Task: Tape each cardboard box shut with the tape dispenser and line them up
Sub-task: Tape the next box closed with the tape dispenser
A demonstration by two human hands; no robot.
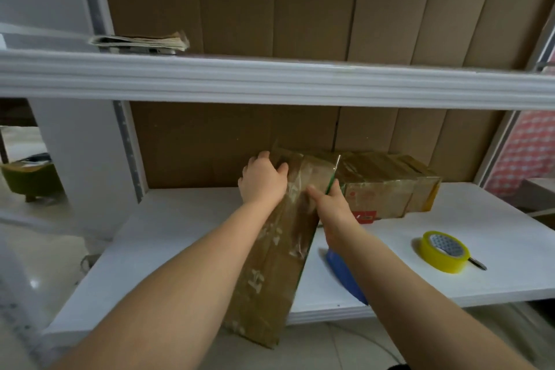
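A long brown cardboard box (279,252), wrapped in glossy clear tape, lies lengthwise on the white shelf (186,237) with its near end past the front edge. My left hand (264,180) grips its far left top corner. My right hand (327,204) presses against its right side near the far end. Two taped cardboard boxes (387,186) stand side by side at the back right, touching the long box. A blue tape dispenser (345,276) lies under my right forearm, mostly hidden. A yellow tape roll (444,251) sits on the shelf at right.
A dark pen (477,263) pokes out beside the tape roll. Cardboard sheets (240,141) line the back of the rack. An upper white shelf (270,78) overhangs, bearing a stack of folded papers (141,43). A red checked cloth (525,153) hangs at right.
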